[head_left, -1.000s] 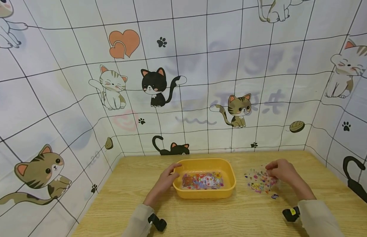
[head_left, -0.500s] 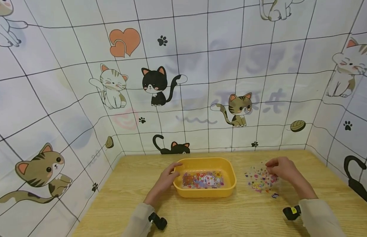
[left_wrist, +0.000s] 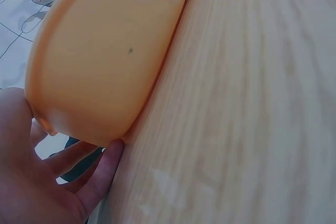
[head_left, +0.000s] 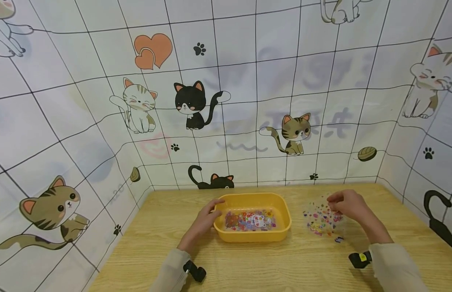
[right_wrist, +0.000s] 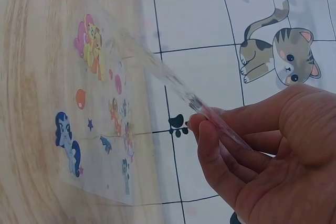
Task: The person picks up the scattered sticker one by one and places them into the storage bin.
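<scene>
My left hand [head_left: 204, 221] grips the left end of a yellow plastic basin [head_left: 252, 236] standing on the table. In the left wrist view, the fingers [left_wrist: 97, 179] lie against the basin's outer wall [left_wrist: 105, 56]. Colourful cartoon stickers [head_left: 249, 221] lie inside. Right of the basin, my right hand [head_left: 351, 207] pinches a clear sticker sheet [head_left: 321, 221] by its upper right part. The right wrist view shows the pinched sheet [right_wrist: 163, 80] nearly edge-on between thumb and fingers. Behind it is a clear layer with pony stickers [right_wrist: 68, 140]; whether this is a separate sheet I cannot tell.
The light wooden table [head_left: 255, 267] meets a white cat-print cloth [head_left: 244, 162] at its back, with more cloth on both sides. Black wrist cameras [head_left: 194, 271] sit at both sleeves. A small dark purple sticker [head_left: 339, 239] shows at the sheet's lower edge.
My right hand has risen slightly, and the sticker sheet has shifted a little with it. The left hand and basin keep their places; the whole view drifts up slightly.
</scene>
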The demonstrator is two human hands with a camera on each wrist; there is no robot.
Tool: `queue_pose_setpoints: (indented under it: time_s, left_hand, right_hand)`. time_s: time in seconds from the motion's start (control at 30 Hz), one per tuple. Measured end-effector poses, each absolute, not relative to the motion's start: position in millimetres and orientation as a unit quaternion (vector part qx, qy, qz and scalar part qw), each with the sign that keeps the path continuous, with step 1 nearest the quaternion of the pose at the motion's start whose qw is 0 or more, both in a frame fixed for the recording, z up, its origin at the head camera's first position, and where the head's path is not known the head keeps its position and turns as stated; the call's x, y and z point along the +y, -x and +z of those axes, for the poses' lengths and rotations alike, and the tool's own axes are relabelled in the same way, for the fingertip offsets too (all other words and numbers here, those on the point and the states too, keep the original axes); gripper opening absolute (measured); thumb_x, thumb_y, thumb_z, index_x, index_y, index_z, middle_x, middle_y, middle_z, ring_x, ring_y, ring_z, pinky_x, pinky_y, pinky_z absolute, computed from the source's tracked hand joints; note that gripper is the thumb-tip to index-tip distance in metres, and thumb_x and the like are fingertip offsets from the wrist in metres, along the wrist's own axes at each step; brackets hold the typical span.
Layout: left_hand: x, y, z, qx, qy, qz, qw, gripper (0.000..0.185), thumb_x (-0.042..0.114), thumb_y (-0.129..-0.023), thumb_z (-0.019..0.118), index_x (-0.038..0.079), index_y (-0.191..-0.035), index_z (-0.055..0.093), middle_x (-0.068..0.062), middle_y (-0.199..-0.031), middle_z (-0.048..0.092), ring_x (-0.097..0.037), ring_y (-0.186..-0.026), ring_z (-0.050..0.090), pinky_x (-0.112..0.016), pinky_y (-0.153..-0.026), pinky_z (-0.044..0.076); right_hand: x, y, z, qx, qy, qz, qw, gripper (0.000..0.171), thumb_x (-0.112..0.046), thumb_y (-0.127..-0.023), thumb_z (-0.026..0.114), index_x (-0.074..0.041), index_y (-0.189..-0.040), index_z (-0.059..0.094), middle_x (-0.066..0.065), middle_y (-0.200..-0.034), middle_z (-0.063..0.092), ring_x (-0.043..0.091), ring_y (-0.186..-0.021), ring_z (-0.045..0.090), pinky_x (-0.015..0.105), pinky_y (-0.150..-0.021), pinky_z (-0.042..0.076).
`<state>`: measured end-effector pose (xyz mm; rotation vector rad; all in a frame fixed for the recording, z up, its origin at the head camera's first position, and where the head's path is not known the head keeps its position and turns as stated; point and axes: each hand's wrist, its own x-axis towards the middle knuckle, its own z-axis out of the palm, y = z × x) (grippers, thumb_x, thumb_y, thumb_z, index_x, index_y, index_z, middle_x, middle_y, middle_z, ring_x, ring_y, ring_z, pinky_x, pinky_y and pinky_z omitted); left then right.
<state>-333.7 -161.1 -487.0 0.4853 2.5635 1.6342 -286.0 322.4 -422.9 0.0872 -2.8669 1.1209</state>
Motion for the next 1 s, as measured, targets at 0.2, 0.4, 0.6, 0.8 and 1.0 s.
queue_pose_setpoints:
  time_s: [0.2, 0.4, 0.6, 0.8, 1.0]
  left_hand:
    - [-161.0, 332.3, -486.1, 0.835, -0.158, 0.527, 0.026, 0.043, 0.018, -0.104, 0.051, 0.017, -0.147, 0.056, -0.018, -0.161, 0.042, -0.041, -0.132, 0.058, -0.042, -0.091, 0.059]
    - [-161.3, 331.8, -485.6, 0.833, -0.16, 0.529, 0.027, 0.043, 0.018, -0.104, 0.051, 0.016, -0.147, 0.056, -0.02, -0.161, 0.041, -0.043, -0.131, 0.058, -0.042, -0.088, 0.06]
    - [-161.1, 332.5, -486.8, 0.83, -0.156, 0.535, 0.027, 0.042, 0.018, -0.104, 0.052, 0.017, -0.146, 0.057, -0.019, -0.163, 0.04, -0.044, -0.134, 0.055, -0.045, -0.09, 0.06]
    - [-160.8, 332.4, -486.7, 0.834, -0.154, 0.53, 0.027, 0.042, 0.02, -0.105, 0.051, 0.02, -0.147, 0.057, -0.016, -0.165, 0.037, -0.045, -0.143, 0.047, -0.049, -0.1, 0.056]
    - [-160.4, 332.7, -486.3, 0.83, -0.156, 0.534, 0.03, 0.042, 0.019, -0.105, 0.05, 0.019, -0.147, 0.056, -0.018, -0.163, 0.04, -0.041, -0.133, 0.057, -0.045, -0.093, 0.059]
  right_hand:
    - [323.0, 285.0, -420.1, -0.931, -0.032, 0.362, 0.036, 0.033, -0.006, -0.099, 0.062, 0.018, -0.122, 0.064, 0.029, -0.105, 0.072, 0.019, -0.079, 0.069, 0.034, -0.067, 0.059]
    - [322.5, 283.7, -417.6, -0.931, -0.038, 0.361, 0.04, 0.031, -0.006, -0.098, 0.063, 0.016, -0.119, 0.066, 0.028, -0.104, 0.072, 0.021, -0.079, 0.07, 0.033, -0.066, 0.059]
    - [321.8, 284.0, -417.4, -0.931, -0.041, 0.359, 0.043, 0.031, -0.006, -0.098, 0.063, 0.016, -0.12, 0.066, 0.028, -0.104, 0.072, 0.023, -0.081, 0.07, 0.035, -0.067, 0.059]
    - [320.1, 284.8, -416.8, -0.931, -0.042, 0.361, 0.043, 0.031, -0.006, -0.098, 0.063, 0.016, -0.12, 0.066, 0.027, -0.104, 0.072, 0.024, -0.082, 0.07, 0.033, -0.066, 0.058]
    - [319.1, 283.5, -415.0, -0.931, -0.04, 0.362, 0.041, 0.03, -0.006, -0.098, 0.063, 0.016, -0.119, 0.066, 0.028, -0.104, 0.072, 0.025, -0.082, 0.071, 0.032, -0.066, 0.059]
